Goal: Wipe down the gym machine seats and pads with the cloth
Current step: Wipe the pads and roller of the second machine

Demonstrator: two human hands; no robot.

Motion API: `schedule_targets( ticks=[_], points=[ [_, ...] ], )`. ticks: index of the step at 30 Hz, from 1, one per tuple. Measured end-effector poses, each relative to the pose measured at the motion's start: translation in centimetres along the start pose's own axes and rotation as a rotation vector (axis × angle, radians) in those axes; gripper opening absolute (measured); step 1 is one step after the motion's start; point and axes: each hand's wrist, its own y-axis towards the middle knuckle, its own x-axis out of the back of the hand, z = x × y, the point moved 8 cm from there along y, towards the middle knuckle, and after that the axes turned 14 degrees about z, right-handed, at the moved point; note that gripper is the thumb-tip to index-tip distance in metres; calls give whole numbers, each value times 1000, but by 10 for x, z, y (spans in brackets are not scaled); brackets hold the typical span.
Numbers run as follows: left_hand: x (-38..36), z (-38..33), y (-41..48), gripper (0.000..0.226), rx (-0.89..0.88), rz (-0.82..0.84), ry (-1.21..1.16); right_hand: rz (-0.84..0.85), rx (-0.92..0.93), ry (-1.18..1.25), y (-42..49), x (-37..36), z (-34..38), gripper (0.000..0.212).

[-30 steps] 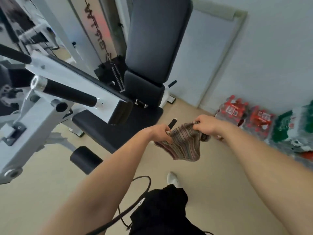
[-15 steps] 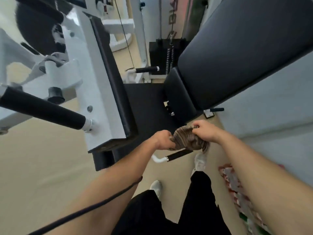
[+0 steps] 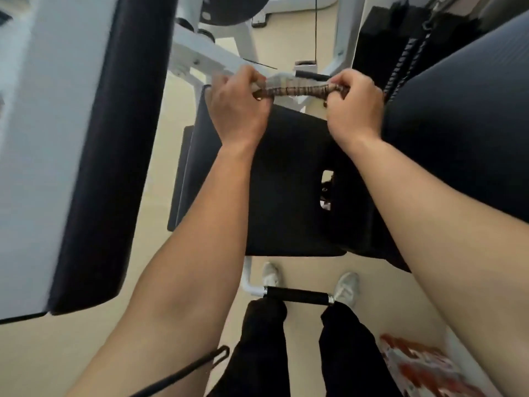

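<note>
A striped brown cloth [image 3: 297, 90] is stretched into a narrow band between both hands. My left hand [image 3: 239, 107] grips its left end and my right hand [image 3: 353, 107] grips its right end. Both hands hover above the far part of the black seat pad [image 3: 286, 179]. The dark backrest pad [image 3: 458, 124] rises at the right. A long black pad [image 3: 114, 144] on a white arm runs down the left side.
A black-gripped handle [image 3: 297, 296] on a white tube juts out below the seat's near edge, just above my shoes. White machine frame [image 3: 206, 60] and a weight stack [image 3: 400, 44] stand at the back. Shrink-wrapped drink packs [image 3: 423, 365] lie at the lower right.
The view has swung down over the seat. Both hands moved apart and forward, pulling the bunched cloth into a taut band above the seat.
</note>
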Motion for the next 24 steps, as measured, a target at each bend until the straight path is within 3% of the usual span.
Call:
schedule_targets(
  ticks=[2, 4, 9, 13, 15, 18, 21, 24],
  points=[
    [-5, -2, 14, 19, -115, -87, 146, -47, -7, 3, 18, -19, -18, 25],
    [-31, 13, 13, 16, -207, -41, 282, 4, -53, -16, 29, -57, -44, 29],
    [-127, 94, -51, 18, -302, 381, 597, 331, -165, -195, -7, -176, -120, 44],
    [-146, 131, -116, 46, -200, 624, 603, 408, -65, -356, -76, -225, -145, 45],
    [-143, 129, -120, 51, -136, 593, 532, 364, -35, -411, -79, -227, -140, 48],
    [-159, 115, -92, 38, -107, 451, 405, 352, -22, -390, -38, -238, -131, 63],
    [-205, 115, -56, 57, -98, 497, 392, 391, -44, -411, 12, -264, -134, 67],
    [-228, 120, -12, 61, -115, 455, 440, 275, -12, -494, 62, -265, -136, 67]
  ],
)
